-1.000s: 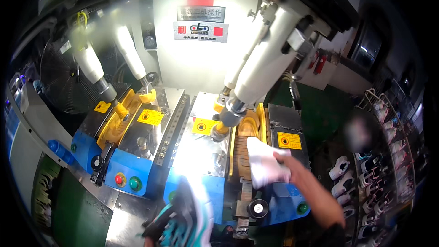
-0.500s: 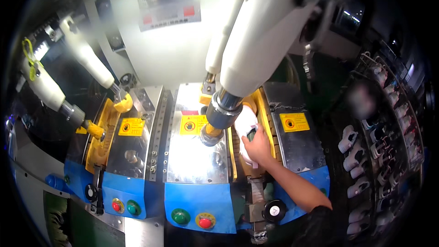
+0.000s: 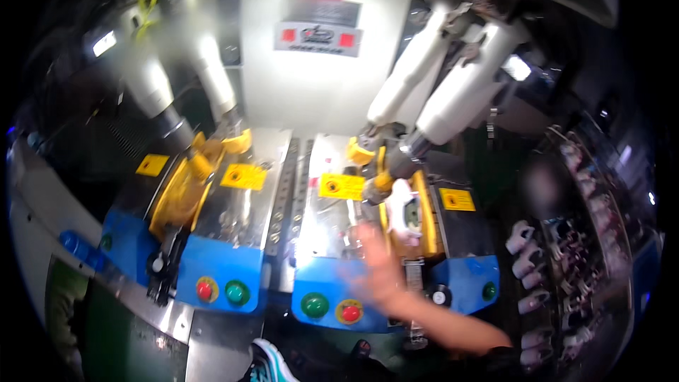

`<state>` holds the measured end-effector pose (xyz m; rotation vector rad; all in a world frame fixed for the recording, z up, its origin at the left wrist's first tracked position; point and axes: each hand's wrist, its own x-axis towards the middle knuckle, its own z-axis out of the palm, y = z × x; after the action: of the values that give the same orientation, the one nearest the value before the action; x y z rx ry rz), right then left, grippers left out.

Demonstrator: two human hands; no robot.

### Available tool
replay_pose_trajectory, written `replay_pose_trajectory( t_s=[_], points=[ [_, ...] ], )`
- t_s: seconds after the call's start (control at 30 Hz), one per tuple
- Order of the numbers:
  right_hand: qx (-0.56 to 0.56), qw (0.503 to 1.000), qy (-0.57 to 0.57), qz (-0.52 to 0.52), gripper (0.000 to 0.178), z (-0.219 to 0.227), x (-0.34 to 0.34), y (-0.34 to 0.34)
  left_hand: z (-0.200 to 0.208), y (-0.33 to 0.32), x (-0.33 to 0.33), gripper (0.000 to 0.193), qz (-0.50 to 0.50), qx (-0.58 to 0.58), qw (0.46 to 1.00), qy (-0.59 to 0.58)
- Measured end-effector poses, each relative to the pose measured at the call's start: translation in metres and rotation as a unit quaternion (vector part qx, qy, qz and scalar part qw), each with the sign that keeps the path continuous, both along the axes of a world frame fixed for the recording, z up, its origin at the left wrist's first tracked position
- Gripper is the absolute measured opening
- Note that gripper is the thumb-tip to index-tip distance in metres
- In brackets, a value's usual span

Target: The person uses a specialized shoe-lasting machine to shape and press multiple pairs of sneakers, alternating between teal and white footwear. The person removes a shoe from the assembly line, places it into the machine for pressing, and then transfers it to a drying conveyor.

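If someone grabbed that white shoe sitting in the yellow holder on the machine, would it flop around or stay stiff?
The white shoe probably keeps its shape: it looks rounded and full between the yellow holder rails. It seems light for its size, being small beside the blurred right hand. It is unlikely to roll, since the rails hem it in.

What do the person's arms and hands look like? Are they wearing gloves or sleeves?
Only one arm shows, the right one. The right hand is bare, with no glove, and blurred, so rings or marks on the fingers cannot be made out. The forearm is bare too; no sleeve, watch or band shows. The left hand is out of view.
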<state>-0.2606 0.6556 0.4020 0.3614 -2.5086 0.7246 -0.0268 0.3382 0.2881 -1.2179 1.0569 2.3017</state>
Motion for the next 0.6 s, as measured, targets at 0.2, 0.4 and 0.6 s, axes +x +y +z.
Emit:
replay_pose_trajectory(
  t_s=[0.2, 0.4, 0.6],
  points=[
    [0.156, 0.977, -0.135, 0.058, 0.064, -0.077, 0.017, -0.107, 0.02, -0.024, 0.03, 0.046, -0.004, -0.107, 0.994, -0.034],
    [-0.059, 0.975, 0.038, 0.211, 0.047, -0.012, 0.024, -0.147, 0.018, -0.015, 0.017, 0.052, 0.118, -0.044, 0.983, 0.137],
    [-0.19, 0.879, -0.197, 0.391, 0.026, -0.091, 0.156, -0.219, 0.038, -0.059, 0.062, 0.048, 0.26, -0.214, 0.928, 0.162]
  ],
)
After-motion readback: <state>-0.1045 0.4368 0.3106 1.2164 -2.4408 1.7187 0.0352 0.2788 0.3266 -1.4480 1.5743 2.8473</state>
